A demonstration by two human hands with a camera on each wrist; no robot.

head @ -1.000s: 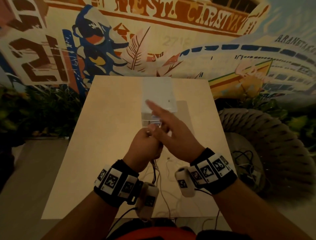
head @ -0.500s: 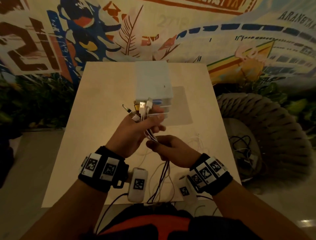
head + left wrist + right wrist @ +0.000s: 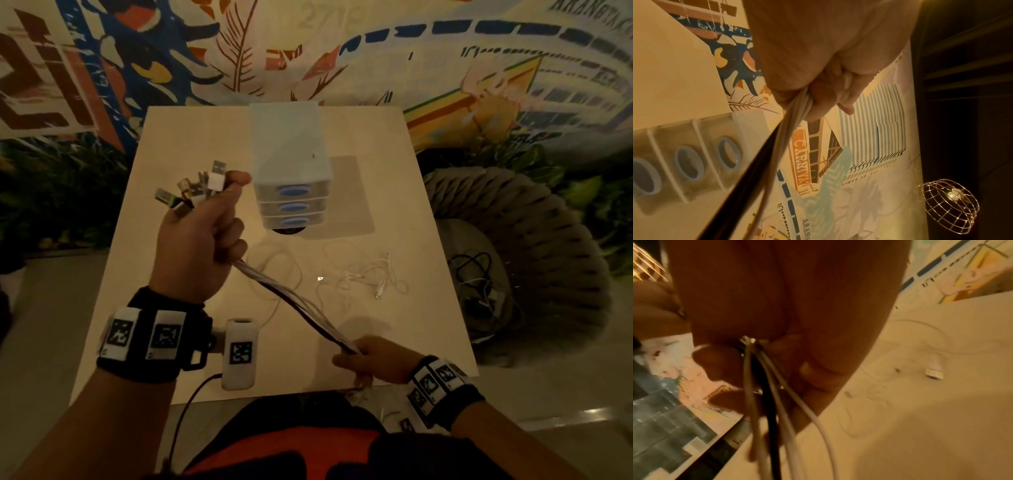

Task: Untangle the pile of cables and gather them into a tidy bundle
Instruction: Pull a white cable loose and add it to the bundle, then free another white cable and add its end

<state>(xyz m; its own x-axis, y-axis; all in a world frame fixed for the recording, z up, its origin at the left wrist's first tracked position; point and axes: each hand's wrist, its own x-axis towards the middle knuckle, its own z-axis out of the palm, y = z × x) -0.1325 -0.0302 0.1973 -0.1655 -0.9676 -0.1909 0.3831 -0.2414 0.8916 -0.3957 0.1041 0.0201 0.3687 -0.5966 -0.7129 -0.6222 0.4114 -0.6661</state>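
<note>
Above table (image 3: 191, 144) | L hand (image 3: 197, 246) grips cables (image 3: 294, 298) | R hand (image 3: 376, 359) grip partly hidden

mural (image 3: 445, 68) lettered "ARANETA", wall number "2719" partly legible

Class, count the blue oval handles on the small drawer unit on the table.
3, stacked on the drawer unit front: top, middle, bottom. None seems hidden.

Pale square table (image 3: 178, 308), small drawer unit (image 3: 291, 192) at its back (three drawers), loose white cables (image 3: 370, 274) in front
</note>
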